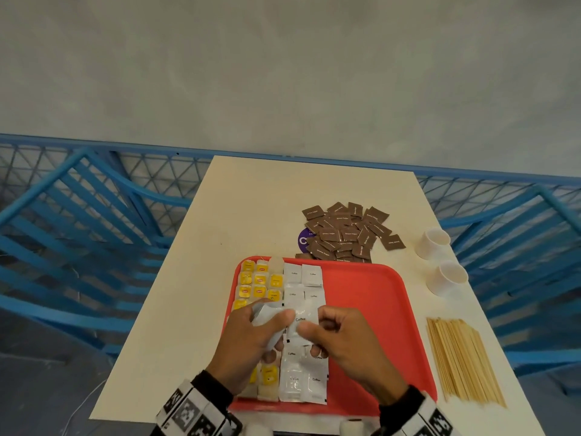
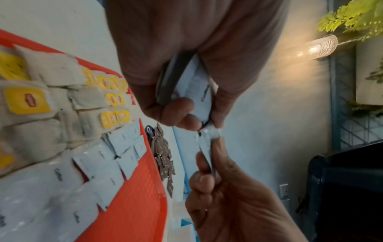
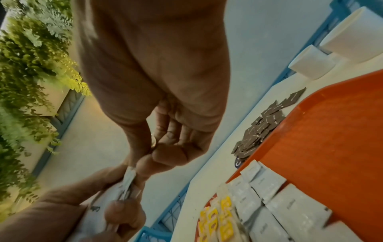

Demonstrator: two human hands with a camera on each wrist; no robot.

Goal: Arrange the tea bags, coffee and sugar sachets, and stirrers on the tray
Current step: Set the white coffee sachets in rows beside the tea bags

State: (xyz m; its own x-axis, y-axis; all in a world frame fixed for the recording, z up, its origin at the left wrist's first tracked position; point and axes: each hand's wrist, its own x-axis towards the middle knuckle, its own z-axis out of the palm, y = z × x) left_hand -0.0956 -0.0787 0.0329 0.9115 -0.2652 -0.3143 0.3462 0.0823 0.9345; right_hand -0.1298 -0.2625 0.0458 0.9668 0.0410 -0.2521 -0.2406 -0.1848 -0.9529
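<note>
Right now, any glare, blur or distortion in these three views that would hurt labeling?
Head view: sharp, evenly lit, wide-angle bend in the blue fence; the "Coffee" print on the held coffee sachet is readable. Left wrist view: wall lamp flares; tea bags soft and stretched at the edge. Right wrist view: plants and white cups smeared; hands shadowed.

Left hand [image 1: 248,335] and right hand [image 1: 342,338] meet, fingers curled, pinching together.

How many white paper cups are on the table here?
2. Both lie on their sides near the table's right edge, right of the red tray: the far cup beside the brown sachet pile, the near cup just beyond the wooden stirrers.
</note>
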